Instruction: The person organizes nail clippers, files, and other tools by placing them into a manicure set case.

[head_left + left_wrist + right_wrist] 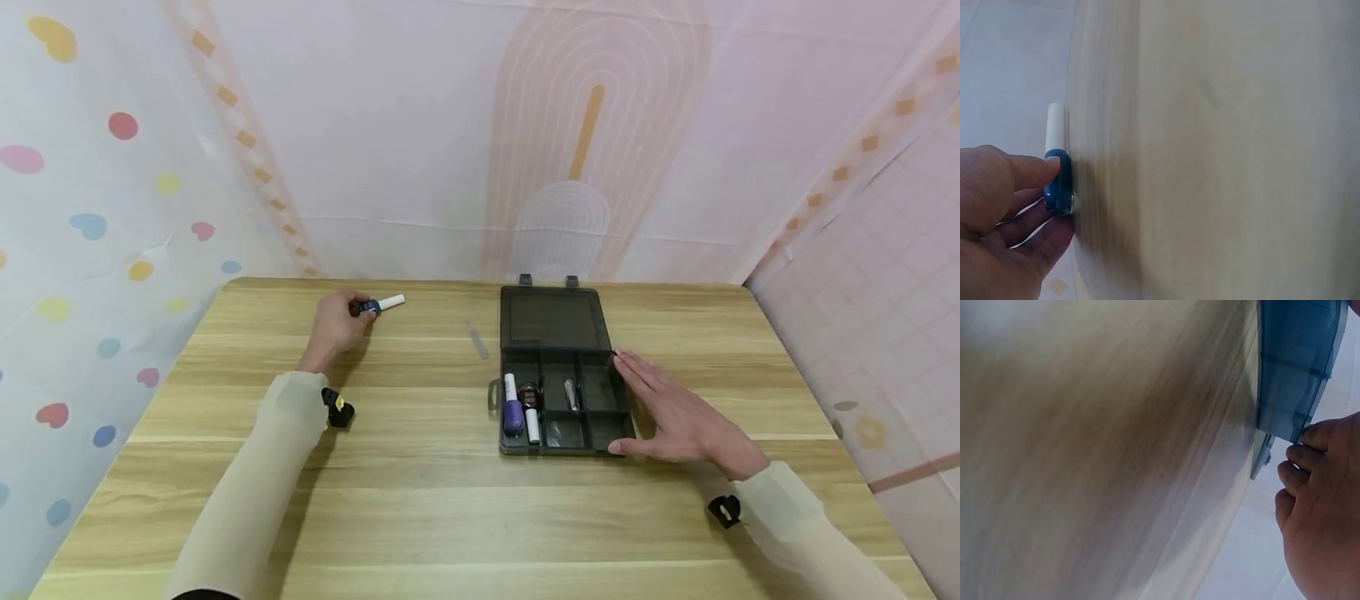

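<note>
At the back left of the table, my left hand point(341, 323) pinches a dark blue nail polish bottle point(370, 307) between thumb and fingers. In the left wrist view, the white cap of the nail polish bottle point(1057, 178) points away from the palm. My right hand point(678, 417) touches the right side of a dark see-through compartment box point(566, 450), fingers extended and thumb by the near corner. The box's lid point(555, 318) lies back, open. Inside are a purple nail polish bottle point(513, 412), a dark red one point(529, 396) and a small metal nail clipper point(572, 394).
A thin grey strip point(477, 342) lies on the wooden table point(420, 500), left of the box. Something clear, too faint to name, shows in the box's near middle compartment. A patterned cloth backdrop point(405, 125) rises behind the table's far edge.
</note>
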Tool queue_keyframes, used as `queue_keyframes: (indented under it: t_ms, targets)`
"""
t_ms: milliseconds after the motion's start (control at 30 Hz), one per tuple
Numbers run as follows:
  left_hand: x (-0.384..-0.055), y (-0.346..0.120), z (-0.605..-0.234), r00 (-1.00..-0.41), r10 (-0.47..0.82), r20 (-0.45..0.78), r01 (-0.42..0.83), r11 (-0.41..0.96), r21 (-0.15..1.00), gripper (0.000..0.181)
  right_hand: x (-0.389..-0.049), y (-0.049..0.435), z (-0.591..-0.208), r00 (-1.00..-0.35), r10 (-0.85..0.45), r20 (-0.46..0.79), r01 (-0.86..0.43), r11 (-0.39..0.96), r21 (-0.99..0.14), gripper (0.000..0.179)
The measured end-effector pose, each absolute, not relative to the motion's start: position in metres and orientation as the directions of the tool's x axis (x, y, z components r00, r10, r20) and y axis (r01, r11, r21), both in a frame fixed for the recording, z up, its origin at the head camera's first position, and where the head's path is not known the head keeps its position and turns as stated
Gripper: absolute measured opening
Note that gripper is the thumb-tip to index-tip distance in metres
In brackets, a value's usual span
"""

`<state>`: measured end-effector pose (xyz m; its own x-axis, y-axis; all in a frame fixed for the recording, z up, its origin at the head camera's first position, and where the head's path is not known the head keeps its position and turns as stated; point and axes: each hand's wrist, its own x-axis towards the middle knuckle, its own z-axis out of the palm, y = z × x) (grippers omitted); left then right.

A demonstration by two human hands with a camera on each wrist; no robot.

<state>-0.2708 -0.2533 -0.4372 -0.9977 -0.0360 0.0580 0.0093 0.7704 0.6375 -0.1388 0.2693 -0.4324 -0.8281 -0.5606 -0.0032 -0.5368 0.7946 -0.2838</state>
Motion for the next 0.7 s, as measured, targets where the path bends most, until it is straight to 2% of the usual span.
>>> queue_keyframes:
  t_ms: [300,467,700]
  targets:
    - [-0.269,-0.247,-0.438,-0.997,0.007,0.078,0.055,0.775,0.63,0.031,-0.14,0.271,-0.436,-0.828,-0.561,0.001,-0.536,0.79,-0.298,0.119]
    - [-0.266,-0.24,-0.436,-0.999,0.014,0.039,0.037,0.737,0.674,0.033,-0.14,0.272,-0.436,-0.825,-0.565,0.013,-0.542,0.785,-0.3,0.118]
    - [-0.261,-0.23,-0.435,-0.999,-0.001,0.052,0.037,0.689,0.724,0.034,-0.141,0.272,-0.434,-0.833,-0.552,-0.019,-0.521,0.796,-0.309,0.121]
